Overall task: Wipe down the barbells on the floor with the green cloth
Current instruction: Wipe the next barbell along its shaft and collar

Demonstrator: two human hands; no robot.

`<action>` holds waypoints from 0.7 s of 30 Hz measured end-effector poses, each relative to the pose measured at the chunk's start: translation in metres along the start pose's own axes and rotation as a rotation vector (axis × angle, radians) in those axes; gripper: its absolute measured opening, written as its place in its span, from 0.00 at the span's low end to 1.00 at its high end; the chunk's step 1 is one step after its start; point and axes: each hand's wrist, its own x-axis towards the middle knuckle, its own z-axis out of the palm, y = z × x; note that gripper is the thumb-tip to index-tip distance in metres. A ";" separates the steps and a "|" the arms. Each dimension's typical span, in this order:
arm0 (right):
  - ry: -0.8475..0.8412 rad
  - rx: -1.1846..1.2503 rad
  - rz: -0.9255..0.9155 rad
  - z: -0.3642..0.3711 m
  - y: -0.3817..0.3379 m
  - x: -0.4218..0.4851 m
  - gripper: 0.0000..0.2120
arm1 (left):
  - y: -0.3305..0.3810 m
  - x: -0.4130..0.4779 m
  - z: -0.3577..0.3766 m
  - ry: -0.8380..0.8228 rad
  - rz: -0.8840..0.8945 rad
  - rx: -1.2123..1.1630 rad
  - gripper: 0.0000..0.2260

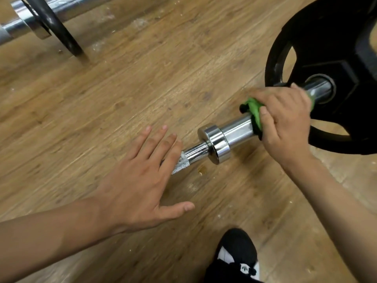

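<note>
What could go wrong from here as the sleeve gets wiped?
The right hand grips the green cloth round the sleeve close to the black plate; a long stroke may knock knuckles against it.
The left hand lies open over the knurled shaft, not gripping, so it might roll.
A small amber spot on the floor below the collar could be missed.

Two barbells [234, 133] [67, 9], two black plates [336, 58] [53, 27], one green cloth [255, 111], two hands [138, 180] [285, 119] — and one shoe [236, 250].
</note>
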 end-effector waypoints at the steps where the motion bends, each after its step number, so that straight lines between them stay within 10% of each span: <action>1: 0.022 -0.016 0.075 -0.004 0.011 0.007 0.18 | 0.001 0.000 0.000 -0.004 -0.009 0.001 0.50; 5: 0.105 -0.012 0.281 0.004 -0.024 0.010 0.16 | 0.003 0.001 0.000 -0.003 -0.004 0.004 0.51; 11: -0.028 -0.040 -0.168 0.007 -0.031 -0.023 0.24 | 0.006 -0.005 0.000 0.012 0.014 0.002 0.51; 17: 0.078 -0.051 0.271 -0.014 0.032 0.003 0.17 | 0.016 -0.004 0.000 0.035 0.009 -0.006 0.51; 21: 0.018 0.060 0.183 0.000 -0.049 -0.013 0.12 | 0.019 -0.006 0.000 0.020 0.004 -0.030 0.50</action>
